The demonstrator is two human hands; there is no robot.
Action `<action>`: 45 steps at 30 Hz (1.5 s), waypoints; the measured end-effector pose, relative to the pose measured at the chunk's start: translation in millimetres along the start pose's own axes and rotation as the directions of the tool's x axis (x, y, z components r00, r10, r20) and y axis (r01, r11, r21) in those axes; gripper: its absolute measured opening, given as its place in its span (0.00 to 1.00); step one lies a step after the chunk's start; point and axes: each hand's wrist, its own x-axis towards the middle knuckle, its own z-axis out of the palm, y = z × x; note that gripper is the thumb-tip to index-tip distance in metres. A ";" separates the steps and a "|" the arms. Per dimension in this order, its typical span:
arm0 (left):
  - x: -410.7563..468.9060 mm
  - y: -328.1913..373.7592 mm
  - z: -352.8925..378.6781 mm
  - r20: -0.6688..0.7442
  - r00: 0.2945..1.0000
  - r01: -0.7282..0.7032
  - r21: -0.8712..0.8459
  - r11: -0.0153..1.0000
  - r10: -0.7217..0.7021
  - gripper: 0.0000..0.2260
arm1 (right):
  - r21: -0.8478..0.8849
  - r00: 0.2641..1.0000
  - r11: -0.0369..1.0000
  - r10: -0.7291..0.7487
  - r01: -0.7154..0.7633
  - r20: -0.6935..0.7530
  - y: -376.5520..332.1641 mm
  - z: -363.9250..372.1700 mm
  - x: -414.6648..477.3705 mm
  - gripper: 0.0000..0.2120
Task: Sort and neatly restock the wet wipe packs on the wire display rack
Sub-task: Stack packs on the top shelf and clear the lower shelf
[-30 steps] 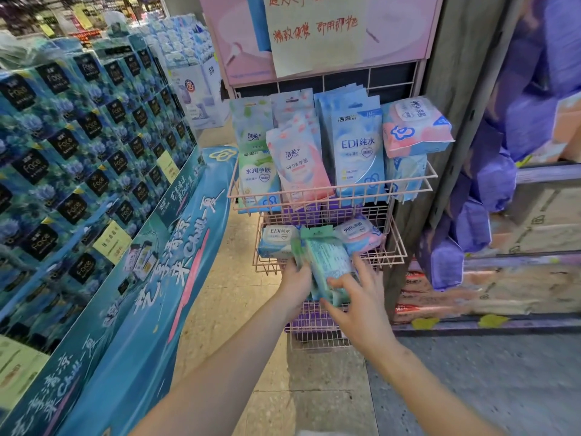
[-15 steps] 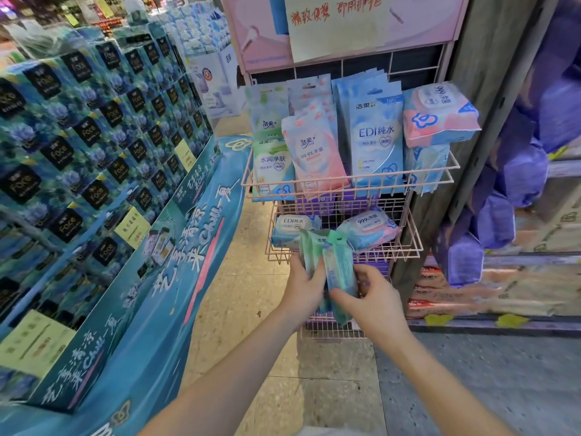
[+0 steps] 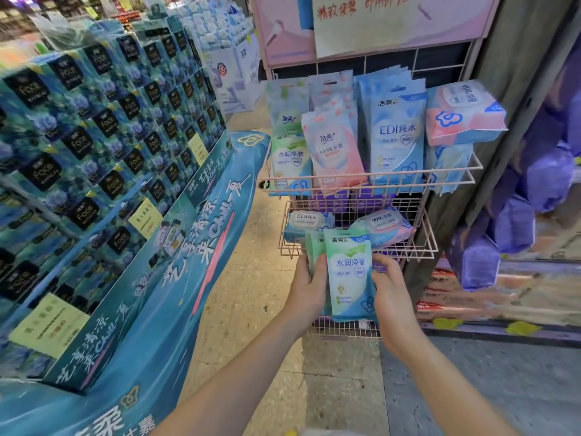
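The green wet wipe packs [image 3: 349, 275] are gripped upright between the left hand [image 3: 309, 287] and right hand [image 3: 391, 291] before the middle basket [image 3: 421, 250] front edge, apparently being squared, and judged due for lifting to the top basket [image 3: 393, 179] left end, beside matching packs [image 3: 290, 158].

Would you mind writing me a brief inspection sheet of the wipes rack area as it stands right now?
Surface: pink wire rack with tiered baskets.
Job's things: green wipe packs held upright in front of the middle basket; green packs, pink packs and blue EDI packs stand in the top basket; two lidded packs lie in the middle basket.
Clutter: a pink lidded pack lies flat atop the top basket's right end.
Grippers: left hand and right hand both grip the green wipe packs.
Cables: nothing seen.
Surroundings: stacked box display at left, purple packs at right, pink sign above.
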 end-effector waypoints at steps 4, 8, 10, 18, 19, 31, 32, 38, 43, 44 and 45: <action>-13.2 10.1 4.8 0.018 1.000 -0.019 -0.054 0.998 0.020 0.11 | -0.029 0.991 0.993 -0.114 0.116 0.067 -2.9 8.4 -17.5 0.10; -26.0 23.0 0.0 0.045 0.995 -0.083 -0.094 0.992 0.088 0.14 | -0.020 0.974 0.982 -0.182 0.186 0.134 -9.6 10.1 -24.8 0.17; -29.1 27.7 -6.0 0.083 0.991 -0.095 -0.133 0.987 0.107 0.15 | 0.012 0.965 0.983 -0.184 0.185 0.187 -15.8 11.3 -26.6 0.18; -18.2 65.1 -42.2 0.087 0.896 -0.443 0.119 0.889 0.435 0.36 | 0.141 0.892 0.939 -0.341 0.313 0.297 -59.6 34.4 -21.7 0.24; -14.0 76.1 -49.0 0.086 0.875 -0.483 0.136 0.865 0.476 0.36 | 0.152 0.880 0.929 -0.367 0.336 0.301 -70.7 39.2 -19.9 0.24; 68.8 213.9 -107.3 0.039 0.716 -0.678 0.276 0.681 0.697 0.22 | -0.083 0.706 0.719 -0.643 0.690 0.298 -199.8 114.2 35.5 0.17; 75.3 216.8 -108.9 0.054 0.734 -0.653 0.329 0.682 0.677 0.19 | -0.156 0.714 0.704 -0.641 0.693 0.281 -198.5 118.6 46.3 0.17; 105.4 197.3 -120.6 0.153 0.881 -0.409 0.723 0.558 0.447 0.30 | -0.609 0.786 0.551 -0.583 0.570 0.208 -181.8 128.1 62.8 0.09; 114.4 205.4 -125.1 0.191 0.820 -0.489 0.723 0.488 0.539 0.24 | -0.603 0.775 0.572 -0.619 0.556 0.127 -177.5 136.5 65.5 0.11; 118.0 205.5 -126.2 0.194 0.815 -0.500 0.712 0.493 0.546 0.24 | -0.583 0.778 0.593 -0.619 0.555 0.110 -175.4 137.3 66.6 0.11; 120.0 205.4 -127.7 0.202 0.819 -0.501 0.707 0.498 0.537 0.24 | -0.580 0.786 0.604 -0.609 0.547 0.107 -173.6 137.6 67.1 0.11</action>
